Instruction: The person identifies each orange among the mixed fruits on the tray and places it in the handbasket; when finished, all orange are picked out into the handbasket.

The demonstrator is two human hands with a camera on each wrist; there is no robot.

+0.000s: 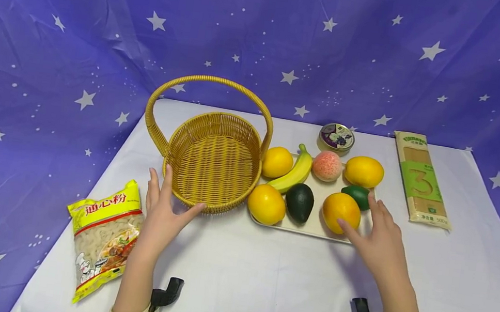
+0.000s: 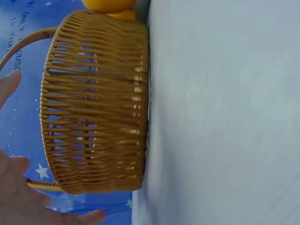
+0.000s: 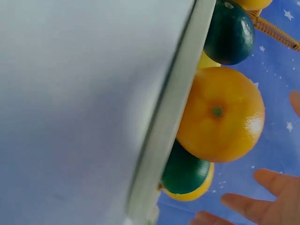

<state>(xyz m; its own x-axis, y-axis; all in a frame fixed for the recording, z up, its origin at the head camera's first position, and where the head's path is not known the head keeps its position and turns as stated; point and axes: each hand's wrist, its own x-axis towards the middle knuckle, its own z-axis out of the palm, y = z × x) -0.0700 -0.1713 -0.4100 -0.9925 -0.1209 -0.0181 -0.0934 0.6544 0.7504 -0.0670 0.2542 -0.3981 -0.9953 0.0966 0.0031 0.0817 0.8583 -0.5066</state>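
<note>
My left hand (image 1: 161, 218) hovers at the near left side of a wicker basket (image 1: 208, 206), fingers spread and thumb apart. Nothing is in that hand; the left wrist view shows a gap between fingers and basket wall (image 2: 98, 108). Over the right end of a cream tray (image 1: 288, 228), my right hand (image 1: 381, 245) has its fingers extended around an orange (image 1: 341, 209). In the right wrist view the orange (image 3: 222, 115) sits apart from the fingers. A dark green avocado (image 1: 299, 202), a smaller green fruit (image 1: 356, 196), a banana (image 1: 296, 175) and a peach (image 1: 327, 166) lie on the tray.
Yellow fruits (image 1: 277, 162) sit at the tray's left end and back right corner. A round tin (image 1: 336, 138) stands behind it. Noodles in a flat pack (image 1: 423, 182) lie far right, a pasta bag (image 1: 106, 237) left. The basket's tall handle (image 1: 214, 79) arches up.
</note>
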